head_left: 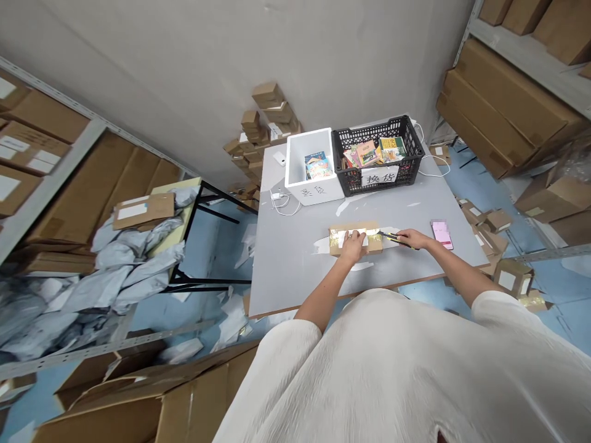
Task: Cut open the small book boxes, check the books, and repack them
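One box (374,245) lies under the open left hand (353,245), right hand (413,239) gripping a cutter (391,237)

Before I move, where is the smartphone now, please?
In the head view, the smartphone lies near the right edge of the gray table, just to the right of the right hand.

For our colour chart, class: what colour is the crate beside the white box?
The crate is black; the head view shows it best.
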`<state>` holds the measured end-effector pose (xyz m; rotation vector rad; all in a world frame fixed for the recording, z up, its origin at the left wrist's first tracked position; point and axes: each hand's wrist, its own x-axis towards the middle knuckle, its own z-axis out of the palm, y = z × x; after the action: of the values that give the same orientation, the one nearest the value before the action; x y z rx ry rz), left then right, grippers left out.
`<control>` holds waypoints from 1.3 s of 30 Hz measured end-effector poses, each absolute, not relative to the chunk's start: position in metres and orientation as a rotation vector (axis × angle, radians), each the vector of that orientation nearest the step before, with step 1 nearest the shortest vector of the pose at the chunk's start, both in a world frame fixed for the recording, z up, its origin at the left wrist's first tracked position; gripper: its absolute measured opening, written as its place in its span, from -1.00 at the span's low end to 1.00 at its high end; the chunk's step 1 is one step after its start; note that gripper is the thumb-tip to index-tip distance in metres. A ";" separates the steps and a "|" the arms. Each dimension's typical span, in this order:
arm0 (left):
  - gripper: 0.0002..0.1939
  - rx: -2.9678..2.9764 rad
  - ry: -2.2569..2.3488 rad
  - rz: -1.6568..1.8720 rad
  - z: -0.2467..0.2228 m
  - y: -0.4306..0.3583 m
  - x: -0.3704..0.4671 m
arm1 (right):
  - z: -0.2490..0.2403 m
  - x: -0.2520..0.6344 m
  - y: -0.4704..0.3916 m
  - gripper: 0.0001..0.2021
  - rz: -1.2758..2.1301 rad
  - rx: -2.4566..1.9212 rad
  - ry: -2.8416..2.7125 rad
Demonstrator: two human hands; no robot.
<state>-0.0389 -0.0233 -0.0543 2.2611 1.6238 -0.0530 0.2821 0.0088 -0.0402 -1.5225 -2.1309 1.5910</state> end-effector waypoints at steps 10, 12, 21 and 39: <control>-0.25 2.283 1.623 -0.055 -0.053 -0.022 -0.037 | -0.038 0.260 0.002 -0.63 1.509 -1.560 -2.074; -0.19 2.264 1.619 -0.048 -0.053 -0.022 -0.037 | -0.035 0.265 0.002 -0.66 1.508 -1.606 -2.063; -0.44 2.202 1.746 0.240 -0.043 -0.015 -0.042 | -0.031 0.279 -0.024 -0.69 1.398 -1.682 -1.853; -0.33 2.417 1.570 0.075 -0.060 0.020 -0.050 | -0.017 0.255 -0.034 -0.54 0.673 -1.787 -2.506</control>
<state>-0.0501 0.0203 -0.0605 2.4167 1.5697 0.0748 0.2549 -0.0337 -0.0168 -1.7874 -2.5055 0.6731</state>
